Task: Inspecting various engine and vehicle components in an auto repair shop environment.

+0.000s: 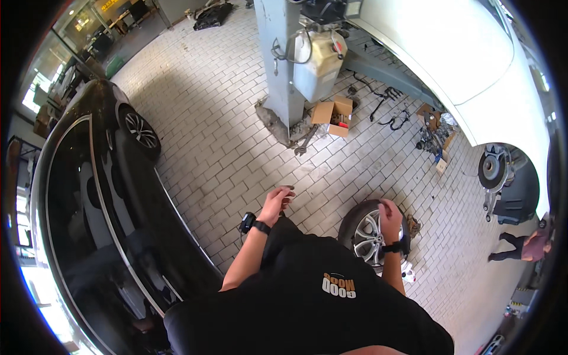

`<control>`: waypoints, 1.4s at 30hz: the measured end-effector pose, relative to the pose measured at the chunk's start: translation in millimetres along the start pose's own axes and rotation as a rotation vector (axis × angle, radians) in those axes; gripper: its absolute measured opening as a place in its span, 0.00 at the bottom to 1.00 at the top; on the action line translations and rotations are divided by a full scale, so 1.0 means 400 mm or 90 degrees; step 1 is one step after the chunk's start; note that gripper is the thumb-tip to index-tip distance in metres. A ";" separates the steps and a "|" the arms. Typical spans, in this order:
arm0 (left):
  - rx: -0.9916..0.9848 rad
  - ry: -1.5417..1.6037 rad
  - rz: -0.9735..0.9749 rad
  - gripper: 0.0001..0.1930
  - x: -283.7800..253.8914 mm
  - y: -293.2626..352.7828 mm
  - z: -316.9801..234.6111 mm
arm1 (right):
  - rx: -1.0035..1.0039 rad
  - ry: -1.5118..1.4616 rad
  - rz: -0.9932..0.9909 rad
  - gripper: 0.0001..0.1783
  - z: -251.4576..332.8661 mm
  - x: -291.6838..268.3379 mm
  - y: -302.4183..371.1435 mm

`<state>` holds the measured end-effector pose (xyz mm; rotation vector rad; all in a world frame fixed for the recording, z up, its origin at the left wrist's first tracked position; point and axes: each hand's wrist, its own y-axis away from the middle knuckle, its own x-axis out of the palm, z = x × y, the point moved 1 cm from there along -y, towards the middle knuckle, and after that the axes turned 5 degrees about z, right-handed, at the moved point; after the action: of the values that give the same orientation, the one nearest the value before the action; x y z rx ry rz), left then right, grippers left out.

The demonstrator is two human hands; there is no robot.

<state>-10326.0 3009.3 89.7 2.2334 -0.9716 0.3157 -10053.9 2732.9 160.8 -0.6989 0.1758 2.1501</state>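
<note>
My left hand hangs in the air over the brick floor, its fingers loosely bent and apart, with nothing seen in them. On that wrist is a black strap with a small black device. My right hand appears in front of a car wheel, which has a silver multi-spoke rim and a black tyre. Its fingers are loosely bent and seem to hold nothing; whether the hand touches the tyre cannot be told. A black strap goes round the right wrist too.
A black car stands along my left. Ahead rises a grey lift post with a whitish plastic tank, an open cardboard box and a large wrench. Right, a white car body shows a bare brake disc; another person is beyond.
</note>
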 end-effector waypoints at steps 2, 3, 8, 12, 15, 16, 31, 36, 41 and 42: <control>0.001 -0.024 0.009 0.12 -0.050 -0.080 -0.089 | 0.076 0.037 -0.007 0.10 0.040 0.019 -0.046; 0.016 -0.058 0.022 0.13 -0.065 -0.121 -0.135 | 0.139 0.065 -0.025 0.10 0.067 0.025 -0.075; -0.005 -0.044 0.045 0.13 -0.170 -0.281 -0.345 | 0.102 0.068 -0.050 0.11 0.173 0.120 -0.195; 0.010 -0.021 0.046 0.14 -0.222 -0.391 -0.424 | 0.091 0.132 -0.057 0.11 0.238 0.164 -0.267; -0.004 -0.013 0.010 0.14 -0.256 -0.427 -0.421 | 0.123 0.119 -0.029 0.10 0.232 0.204 -0.323; -0.009 -0.004 0.014 0.15 -0.272 -0.437 -0.400 | 0.103 0.142 -0.032 0.10 0.258 0.215 -0.348; -0.178 -0.194 0.177 0.12 0.106 -0.524 -0.363 | 0.201 -0.002 -0.234 0.09 0.037 0.048 -0.271; -0.223 -0.258 0.196 0.12 0.232 -0.550 -0.301 | 0.247 -0.028 -0.303 0.10 -0.072 -0.027 -0.194; -0.248 -0.321 0.219 0.13 0.346 -0.587 -0.248 | 0.313 -0.053 -0.311 0.12 -0.200 -0.087 -0.114; -0.246 -0.337 0.227 0.13 0.379 -0.593 -0.249 | 0.337 -0.046 -0.309 0.12 -0.223 -0.104 -0.107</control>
<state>-10046.0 3109.0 118.0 1.8082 -1.5644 -0.3113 -9963.4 2699.4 113.8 -0.3103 0.4661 1.5635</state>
